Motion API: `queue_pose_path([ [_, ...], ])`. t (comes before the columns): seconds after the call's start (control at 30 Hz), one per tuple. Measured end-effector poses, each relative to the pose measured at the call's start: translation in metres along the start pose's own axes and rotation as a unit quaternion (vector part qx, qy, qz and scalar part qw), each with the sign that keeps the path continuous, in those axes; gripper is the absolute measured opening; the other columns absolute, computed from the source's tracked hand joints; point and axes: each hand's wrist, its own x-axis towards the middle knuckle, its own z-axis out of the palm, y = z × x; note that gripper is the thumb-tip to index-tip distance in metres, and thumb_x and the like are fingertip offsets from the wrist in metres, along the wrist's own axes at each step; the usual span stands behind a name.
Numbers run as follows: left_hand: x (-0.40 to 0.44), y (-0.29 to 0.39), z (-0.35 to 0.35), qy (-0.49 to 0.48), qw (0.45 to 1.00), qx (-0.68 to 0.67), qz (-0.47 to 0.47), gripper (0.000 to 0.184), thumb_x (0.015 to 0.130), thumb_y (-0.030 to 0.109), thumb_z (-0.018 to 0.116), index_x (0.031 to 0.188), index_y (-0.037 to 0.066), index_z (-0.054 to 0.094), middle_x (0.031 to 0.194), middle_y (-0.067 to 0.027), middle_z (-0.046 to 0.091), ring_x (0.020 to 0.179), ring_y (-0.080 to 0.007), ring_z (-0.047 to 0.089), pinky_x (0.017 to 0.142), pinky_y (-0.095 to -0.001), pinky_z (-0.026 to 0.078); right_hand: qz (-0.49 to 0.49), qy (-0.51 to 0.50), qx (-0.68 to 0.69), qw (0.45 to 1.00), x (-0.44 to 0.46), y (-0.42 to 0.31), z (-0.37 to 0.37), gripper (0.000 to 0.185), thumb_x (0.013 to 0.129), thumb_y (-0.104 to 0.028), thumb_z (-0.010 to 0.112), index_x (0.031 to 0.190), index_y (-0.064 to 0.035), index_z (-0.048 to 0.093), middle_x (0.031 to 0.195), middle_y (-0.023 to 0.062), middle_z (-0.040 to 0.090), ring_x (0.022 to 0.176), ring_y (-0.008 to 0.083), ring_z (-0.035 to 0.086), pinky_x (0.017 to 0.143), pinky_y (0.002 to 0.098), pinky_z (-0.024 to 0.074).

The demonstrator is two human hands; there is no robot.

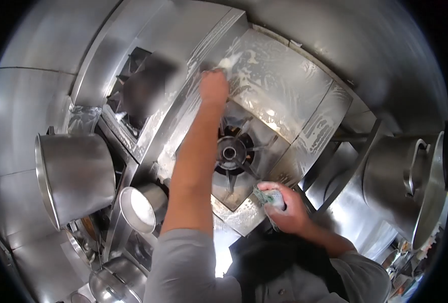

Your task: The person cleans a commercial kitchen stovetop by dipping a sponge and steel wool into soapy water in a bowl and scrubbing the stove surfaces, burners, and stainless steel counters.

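My left hand reaches far forward onto the soapy steel stove top. Its fingers are curled and closed, and what they hold, if anything, is hidden; white foam lies just beyond them. Close to my body, my right hand is wrapped round a green scouring pad covered in suds. Between the two hands sits a gas burner with a dark ring and radiating grate arms. Part of that burner is covered by my left forearm. Streaks of lather run over the steel around it.
To the left stand a large steel pot and a smaller steel pot with white suds inside. Another large pot is at the right. A second grate is at the upper left. Steel bowls sit at the lower left.
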Motion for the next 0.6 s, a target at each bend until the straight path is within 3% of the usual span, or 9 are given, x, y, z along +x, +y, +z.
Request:
queue_pose_path([
  [0.07,-0.040,-0.032,-0.024,-0.108,0.993,0.028,-0.028,0.017,0.078,0.007,0.060,0.092,0.002,0.068,0.093,-0.0195,0.069,0.097,-0.0367,0.065,0.085,-0.0448,0.054,-0.080,0.000,-0.021,0.997,0.005,-0.001,0.006,0.041,0.087,-0.009,0.062,0.127,0.0002,0.055,0.112,0.0075,0.062,0.104,0.0101,0.056,0.094,0.0270,0.0441],
  [0.27,-0.185,-0.142,-0.057,-0.117,0.989,0.068,-0.065,0.030,0.077,0.006,0.060,0.107,0.001,0.062,0.108,-0.0211,0.066,0.107,-0.0380,0.061,0.090,-0.0457,0.052,-0.082,-0.029,0.038,0.995,0.002,-0.030,-0.003,0.042,0.086,-0.003,0.061,0.128,0.0014,0.054,0.116,0.0103,0.062,0.111,0.0127,0.057,0.098,0.0283,0.0433],
  [0.33,-0.205,-0.153,-0.058,-0.165,0.967,0.114,-0.157,0.027,0.078,0.005,0.059,0.104,0.001,0.062,0.107,-0.0220,0.065,0.107,-0.0385,0.061,0.089,-0.0462,0.052,-0.095,-0.017,0.024,0.995,0.000,-0.028,-0.012,0.043,0.086,-0.004,0.061,0.128,0.0013,0.054,0.118,0.0105,0.061,0.111,0.0126,0.056,0.098,0.0283,0.0429],
  [0.47,-0.233,-0.173,-0.060,-0.144,0.966,0.126,-0.171,0.025,0.080,0.005,0.056,0.104,0.000,0.062,0.105,-0.0225,0.065,0.107,-0.0389,0.061,0.089,-0.0468,0.052,-0.121,0.011,0.008,0.993,-0.009,-0.017,-0.022,0.042,0.085,-0.006,0.062,0.125,0.0010,0.053,0.114,0.0095,0.060,0.106,0.0125,0.057,0.094,0.0282,0.0439],
  [0.53,-0.224,-0.165,-0.057,-0.132,0.972,0.097,-0.170,0.023,0.083,0.005,0.053,0.103,-0.001,0.062,0.103,-0.0229,0.065,0.105,-0.0394,0.062,0.088,-0.0471,0.052,-0.078,0.038,0.057,0.995,-0.016,-0.015,-0.019,0.041,0.085,-0.008,0.064,0.122,-0.0005,0.050,0.107,0.0076,0.058,0.099,0.0128,0.056,0.089,0.0285,0.0450],
  [0.6,-0.204,-0.146,-0.048,-0.092,0.985,0.051,-0.138,0.020,0.081,0.006,0.056,0.099,-0.002,0.063,0.101,-0.0231,0.065,0.093,-0.0410,0.065,0.083,-0.0486,0.054,-0.059,0.039,0.031,0.997,-0.019,-0.009,-0.013,0.041,0.085,-0.009,0.064,0.122,-0.0011,0.049,0.104,0.0068,0.057,0.096,0.0128,0.055,0.087,0.0287,0.0452],
])
